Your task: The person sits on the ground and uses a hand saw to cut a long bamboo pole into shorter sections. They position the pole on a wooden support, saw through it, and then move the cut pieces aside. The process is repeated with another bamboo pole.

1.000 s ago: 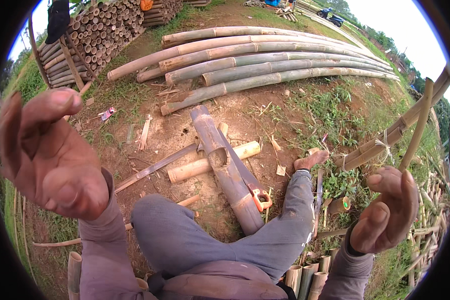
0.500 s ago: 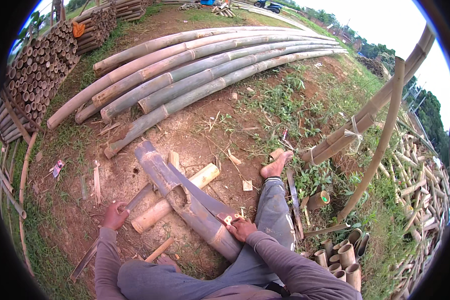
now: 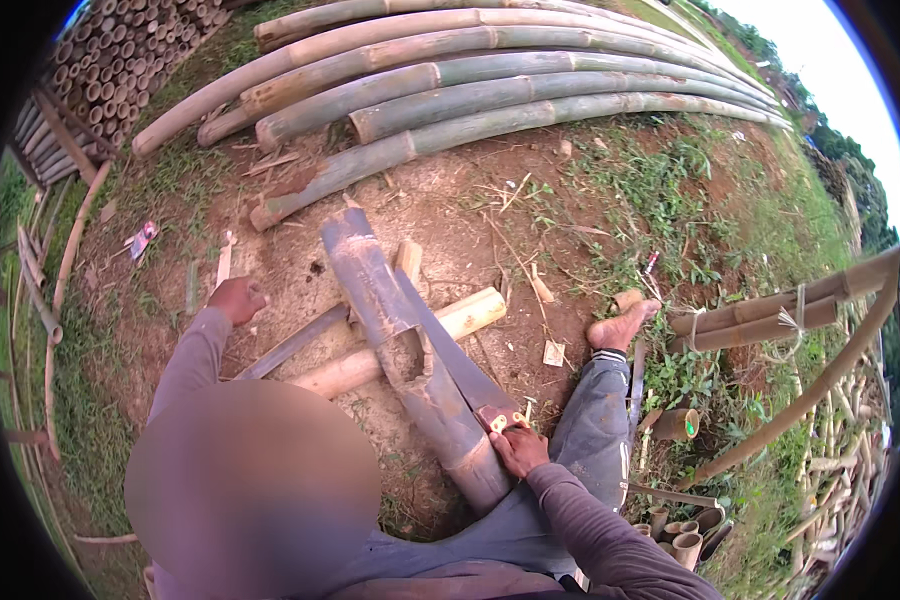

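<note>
Long bamboo poles (image 3: 530, 70) lie side by side past the far end of the notched bamboo piece (image 3: 355, 265), the one with a hollow cut open partway along it. Farther off and to the left of that notched piece is a stack of bamboo (image 3: 120, 75), its round ends showing, while bamboo poles tied with pale cord (image 3: 760, 320) stick out well to its right. The notched piece slants across bare soil, its near end beside the person's grey trouser leg (image 3: 590, 410). Along its right side lies the saw (image 3: 458, 355), handle toward the person. A pale bamboo log (image 3: 470, 315) passes crosswise beneath the notched piece, and a dark flat strip (image 3: 295, 345) reaches out to its left. The right hand (image 3: 520, 450), just right of the notched piece's near end, has its fingers bent against the saw's handle; I cannot tell if they close right round it. Left of the notched piece, the left hand (image 3: 238, 300) is loosely curled, thumb and fingers apart, with nothing seen in it, near a thin pale splinter (image 3: 224, 260). Farther left lies a crumpled wrapper (image 3: 143, 240).
</note>
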### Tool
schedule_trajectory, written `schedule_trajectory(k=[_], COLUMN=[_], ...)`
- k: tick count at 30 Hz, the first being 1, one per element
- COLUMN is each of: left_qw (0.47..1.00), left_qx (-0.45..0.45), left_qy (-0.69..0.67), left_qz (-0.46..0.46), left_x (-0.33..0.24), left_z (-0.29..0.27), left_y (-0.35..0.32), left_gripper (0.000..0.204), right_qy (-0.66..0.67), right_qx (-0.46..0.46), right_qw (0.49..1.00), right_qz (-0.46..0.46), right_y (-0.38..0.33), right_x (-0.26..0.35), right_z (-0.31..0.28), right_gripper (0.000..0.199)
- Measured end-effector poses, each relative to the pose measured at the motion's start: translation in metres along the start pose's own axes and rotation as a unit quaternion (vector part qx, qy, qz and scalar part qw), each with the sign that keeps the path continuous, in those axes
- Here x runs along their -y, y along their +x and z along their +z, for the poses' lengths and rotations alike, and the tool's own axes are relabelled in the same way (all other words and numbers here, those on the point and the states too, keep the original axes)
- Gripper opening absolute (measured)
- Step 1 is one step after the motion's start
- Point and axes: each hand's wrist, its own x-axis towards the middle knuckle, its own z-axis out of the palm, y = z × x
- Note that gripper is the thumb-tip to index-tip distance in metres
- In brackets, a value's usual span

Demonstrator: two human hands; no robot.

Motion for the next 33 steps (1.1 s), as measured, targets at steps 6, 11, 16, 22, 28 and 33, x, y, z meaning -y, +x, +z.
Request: schedule_trajectory(k=[6,11,16,22,28,33], left_qw=[0.991,0.958,0.815,0.697,0.685,0.692], left_qx=[-0.079,-0.144,-0.184,-0.162,-0.207,-0.233], left_qy=[-0.022,-0.19,-0.51,-0.678,-0.682,-0.645], left_qz=[-0.103,-0.158,-0.203,-0.169,-0.15,-0.225], left_x=[0.015,0.042,0.036,-0.005,0.062,0.031], left_z=[-0.009,0.044,0.055,0.029,0.051,0.037], left_y=[0.051,0.109,0.163,0.179,0.205,0.195], left_gripper=[0.067,0.071,0.074,0.078,0.088,0.088], right_qy=[0.031,0.038,0.04,0.042,0.069,0.076], right_qx=[-0.058,-0.015,-0.093,-0.126,-0.141,-0.139], right_qw=[0.998,0.999,0.992,0.986,0.979,0.978], right_qz=[-0.01,-0.007,-0.074,-0.106,-0.129,-0.132], right_y=[0.013,0.008,0.004,0.004,0.004,0.001], right_x=[-0.006,-0.01,-0.023,-0.034,-0.022,-0.02], right_z=[0.021,0.004,0.012,0.023,0.013,0.01], right_gripper=[0.064,0.05,0.04,0.04,0.037,0.039])
